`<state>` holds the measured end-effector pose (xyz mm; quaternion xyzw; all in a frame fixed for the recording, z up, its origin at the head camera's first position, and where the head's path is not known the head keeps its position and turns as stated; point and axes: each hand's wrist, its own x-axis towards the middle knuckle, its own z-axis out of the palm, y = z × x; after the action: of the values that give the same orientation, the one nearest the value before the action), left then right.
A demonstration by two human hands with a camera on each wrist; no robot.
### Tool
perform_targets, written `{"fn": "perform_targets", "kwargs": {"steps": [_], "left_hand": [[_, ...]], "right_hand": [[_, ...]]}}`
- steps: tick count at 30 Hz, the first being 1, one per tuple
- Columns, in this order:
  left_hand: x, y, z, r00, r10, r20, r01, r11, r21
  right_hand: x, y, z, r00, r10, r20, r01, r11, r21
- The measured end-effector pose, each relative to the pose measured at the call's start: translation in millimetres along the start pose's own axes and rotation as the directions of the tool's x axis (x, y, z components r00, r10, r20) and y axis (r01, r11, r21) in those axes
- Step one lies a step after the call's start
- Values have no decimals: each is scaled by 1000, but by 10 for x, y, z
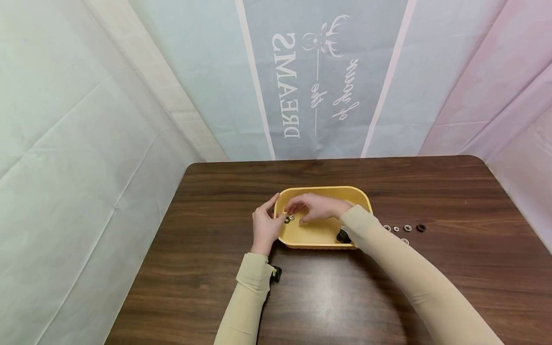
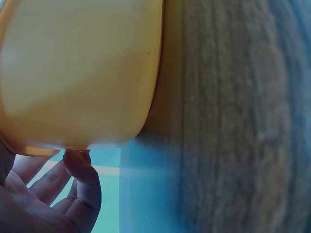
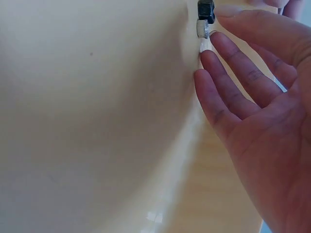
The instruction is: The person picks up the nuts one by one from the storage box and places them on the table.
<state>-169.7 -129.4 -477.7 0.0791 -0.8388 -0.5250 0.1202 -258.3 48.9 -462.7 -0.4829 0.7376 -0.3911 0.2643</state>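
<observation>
A yellow plastic bin [image 1: 316, 233] sits on the wooden table. At its left end my left hand [image 1: 266, 224] grips the wall, thumb over the rim and the other fingers outside; curled fingers [image 2: 85, 177] show against the outer wall in the left wrist view. My right hand [image 1: 316, 207] reaches inside the bin with loosely extended fingers and nothing in its grasp. Its fingertips are close to a black nut [image 3: 206, 10] and a silver nut [image 3: 202, 29], which lie together on the bin floor near the left end.
Right of the bin, partly behind the right sleeve [image 1: 388, 249], lie several silver nuts [image 1: 407, 228] and a black nut [image 1: 421, 228] on the table [image 1: 202, 230]. A black wrist camera [image 1: 276, 274] is at the left cuff. A printed curtain [image 1: 319, 81] hangs behind the table.
</observation>
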Motion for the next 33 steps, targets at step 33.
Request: {"fn": "perform_targets", "kwargs": {"steps": [33], "left_hand": [[10, -24, 14, 1000, 0, -7, -1, 1000, -25]], "right_hand": [[77, 115, 94, 999, -6, -31, 4, 998, -69]]}}
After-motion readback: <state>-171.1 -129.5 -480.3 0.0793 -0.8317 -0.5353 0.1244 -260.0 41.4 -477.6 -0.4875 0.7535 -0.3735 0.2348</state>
